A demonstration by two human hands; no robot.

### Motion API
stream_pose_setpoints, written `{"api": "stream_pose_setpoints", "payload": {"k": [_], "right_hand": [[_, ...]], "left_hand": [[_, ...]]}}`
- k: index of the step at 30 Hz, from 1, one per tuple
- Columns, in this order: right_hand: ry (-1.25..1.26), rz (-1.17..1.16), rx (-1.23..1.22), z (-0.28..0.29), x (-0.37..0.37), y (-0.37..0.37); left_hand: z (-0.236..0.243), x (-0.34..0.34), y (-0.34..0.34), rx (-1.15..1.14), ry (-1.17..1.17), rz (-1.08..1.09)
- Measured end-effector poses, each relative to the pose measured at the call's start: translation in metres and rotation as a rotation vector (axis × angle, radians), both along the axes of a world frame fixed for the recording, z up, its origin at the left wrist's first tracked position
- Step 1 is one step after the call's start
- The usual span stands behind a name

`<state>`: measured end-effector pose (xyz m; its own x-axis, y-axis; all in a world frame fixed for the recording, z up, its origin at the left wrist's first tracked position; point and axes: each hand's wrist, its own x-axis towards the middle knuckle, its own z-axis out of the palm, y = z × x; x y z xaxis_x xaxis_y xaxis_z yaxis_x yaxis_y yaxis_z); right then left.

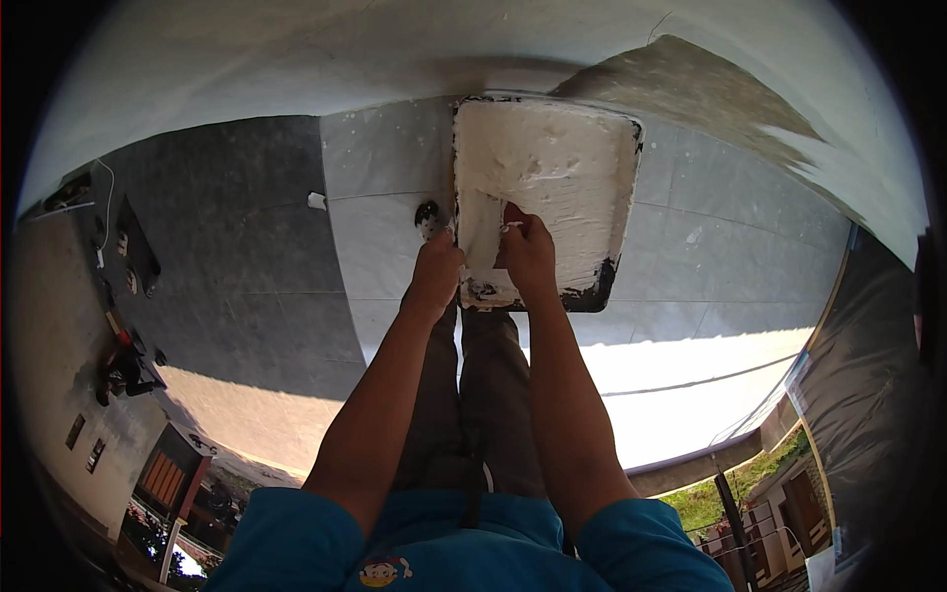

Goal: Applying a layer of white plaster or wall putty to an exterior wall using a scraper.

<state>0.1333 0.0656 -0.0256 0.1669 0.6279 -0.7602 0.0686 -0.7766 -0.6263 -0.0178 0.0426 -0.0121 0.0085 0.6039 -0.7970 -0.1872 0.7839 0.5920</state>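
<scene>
A large black-rimmed tray [632,163] sits in front of me, spread with thick off-white plaster [552,158]. Over its near left part is a flat, paste-coated blade [481,232], upright in the picture between my two hands. My left hand [436,274] is closed on the blade's left edge, at the tray's left side. My right hand [528,259] is closed at the blade's right edge, over the plaster. White paste is smeared on the fingers of both hands. Whether the blade has a handle is hidden by my grip.
A curved pale wall [395,59] rises beyond the tray, with a darker grey patch [681,84] at right. Grey tiles [385,148] cover the floor, and a dark sheet [237,207] lies left. A small white object [317,200] rests on it. Black plastic [873,375] hangs far right.
</scene>
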Motion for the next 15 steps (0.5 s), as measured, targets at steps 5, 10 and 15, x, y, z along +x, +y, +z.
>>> {"api": "stream_pose_setpoints", "payload": {"k": [5,10,15], "right_hand": [[0.081,-0.089,0.000,0.007,0.028,-0.008],[0.155,-0.167,0.103,0.026,0.059,-0.021],[0.308,-0.314,0.132,0.102,0.072,-0.023]], "left_hand": [[-0.012,-0.001,-0.008,-0.018,-0.048,0.084],[-0.020,-0.015,-0.030,0.079,0.001,0.011],[0.030,-0.021,-0.035,0.063,0.096,-0.002]]}}
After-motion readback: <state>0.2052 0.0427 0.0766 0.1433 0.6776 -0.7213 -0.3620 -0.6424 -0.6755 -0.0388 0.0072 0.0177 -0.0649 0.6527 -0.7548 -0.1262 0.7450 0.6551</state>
